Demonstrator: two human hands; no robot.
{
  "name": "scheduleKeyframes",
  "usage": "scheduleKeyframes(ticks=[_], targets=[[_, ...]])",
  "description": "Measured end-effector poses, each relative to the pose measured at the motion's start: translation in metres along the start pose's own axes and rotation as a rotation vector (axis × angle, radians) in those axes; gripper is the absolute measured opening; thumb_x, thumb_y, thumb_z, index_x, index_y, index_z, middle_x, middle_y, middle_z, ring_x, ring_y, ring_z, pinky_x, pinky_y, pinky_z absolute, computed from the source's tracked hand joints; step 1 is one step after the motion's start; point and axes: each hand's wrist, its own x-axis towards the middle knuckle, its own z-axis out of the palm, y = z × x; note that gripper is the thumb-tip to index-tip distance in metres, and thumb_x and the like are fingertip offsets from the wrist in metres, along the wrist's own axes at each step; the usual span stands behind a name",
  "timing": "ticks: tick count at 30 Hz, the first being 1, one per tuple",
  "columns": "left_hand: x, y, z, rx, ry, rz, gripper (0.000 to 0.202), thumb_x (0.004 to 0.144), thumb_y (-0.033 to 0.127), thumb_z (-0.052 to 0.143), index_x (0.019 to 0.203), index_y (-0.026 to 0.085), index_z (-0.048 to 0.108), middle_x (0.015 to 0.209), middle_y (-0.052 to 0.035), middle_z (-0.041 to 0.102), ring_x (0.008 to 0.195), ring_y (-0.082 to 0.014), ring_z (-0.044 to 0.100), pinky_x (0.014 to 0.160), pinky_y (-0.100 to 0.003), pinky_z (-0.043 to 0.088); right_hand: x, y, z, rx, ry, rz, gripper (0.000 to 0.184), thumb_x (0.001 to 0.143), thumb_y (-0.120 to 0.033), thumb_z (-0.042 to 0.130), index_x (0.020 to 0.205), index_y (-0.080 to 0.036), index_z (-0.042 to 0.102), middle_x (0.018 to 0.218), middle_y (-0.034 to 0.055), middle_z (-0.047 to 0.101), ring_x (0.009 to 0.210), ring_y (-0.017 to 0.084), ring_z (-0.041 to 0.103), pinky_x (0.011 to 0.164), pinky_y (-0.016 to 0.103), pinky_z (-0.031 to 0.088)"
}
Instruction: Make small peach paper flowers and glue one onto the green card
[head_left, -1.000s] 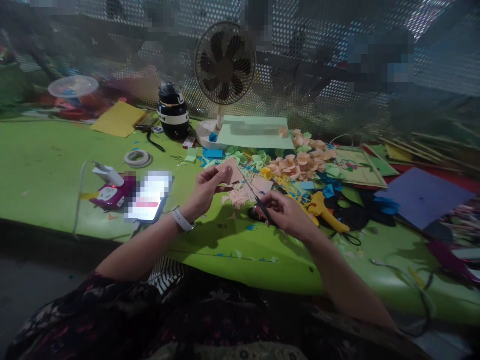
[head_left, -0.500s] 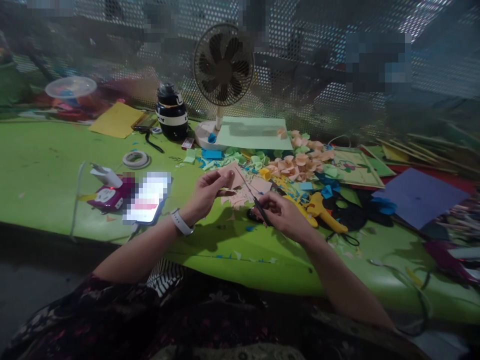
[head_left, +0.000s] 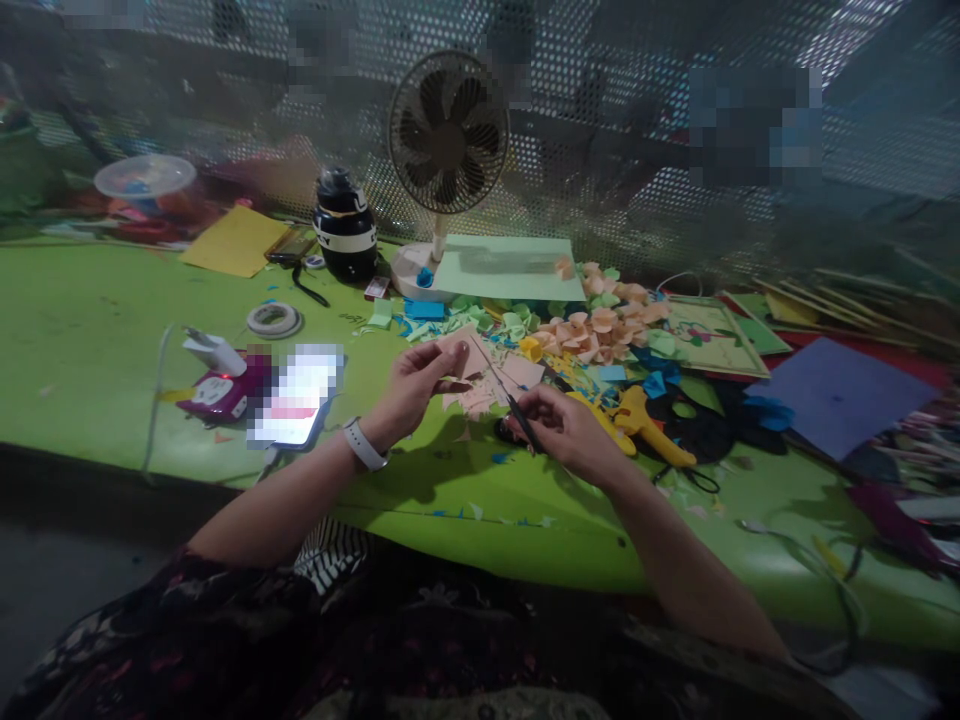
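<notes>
Between thumb and fingers, my left hand (head_left: 421, 380) pinches a piece of pink paper (head_left: 472, 357). My right hand (head_left: 559, 428) is closed round the black handles of a pair of scissors (head_left: 517, 408). The scissor blades point up and left, at the right edge of the pink paper; whether they are cutting into it I cannot tell. Another pink paper square (head_left: 523, 370) lies just behind the blades. Pink scraps (head_left: 474, 400) are scattered on the green table (head_left: 450, 545) beneath the hands.
Peach paper flowers (head_left: 604, 325) and green and blue scraps are heaped behind my hands. A fan (head_left: 448, 135) stands at the back beside a black bottle (head_left: 345, 230). Leftward are a tape roll (head_left: 274, 320) and a phone (head_left: 300, 395); rightward, a yellow glue gun (head_left: 649, 425) and purple paper (head_left: 844, 390).
</notes>
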Motion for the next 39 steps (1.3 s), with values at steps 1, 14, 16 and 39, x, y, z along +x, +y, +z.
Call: scheduleKeyframes(ticks=[1,14,16,39], targets=[[0.0,0.0,0.0,0.0,0.0,-0.002,0.041,0.062,0.046,0.09,0.073,0.013,0.067,0.068,0.0026,0.063,0.062,-0.0096,0.068,0.057,-0.019,0.06,0.0,0.0,0.0,0.001,0.0,0.002,0.049,0.065,-0.063,0.079,0.079,-0.021,0.058,0.068,-0.0001,0.06,0.059,0.013,0.056,0.053,0.026,0.043],[-0.001,0.002,0.002,0.023,0.018,-0.017,0.036,0.067,0.041,0.088,0.07,0.014,0.065,0.066,0.003,0.062,0.062,-0.0101,0.069,0.057,-0.019,0.06,0.0,0.0,0.0,0.024,0.001,0.004,0.049,0.064,-0.063,0.08,0.078,-0.022,0.057,0.068,-0.0001,0.061,0.057,0.013,0.056,0.048,0.025,0.042],[-0.001,0.002,0.002,0.024,0.015,-0.019,0.035,0.068,0.04,0.087,0.071,0.013,0.065,0.066,0.003,0.062,0.062,-0.0104,0.069,0.056,-0.019,0.06,0.0,-0.001,0.001,0.027,-0.004,0.006,0.049,0.064,-0.063,0.08,0.077,-0.022,0.057,0.067,-0.0006,0.06,0.057,0.013,0.056,0.047,0.024,0.041],[0.002,-0.001,0.0,-0.008,0.003,-0.023,0.035,0.066,0.041,0.088,0.071,0.014,0.066,0.068,0.003,0.061,0.062,-0.0078,0.065,0.061,-0.021,0.061,0.001,0.008,0.001,0.054,0.024,-0.072,0.05,0.068,-0.066,0.077,0.075,-0.02,0.06,0.068,0.0023,0.065,0.059,0.013,0.058,0.052,0.025,0.044]])
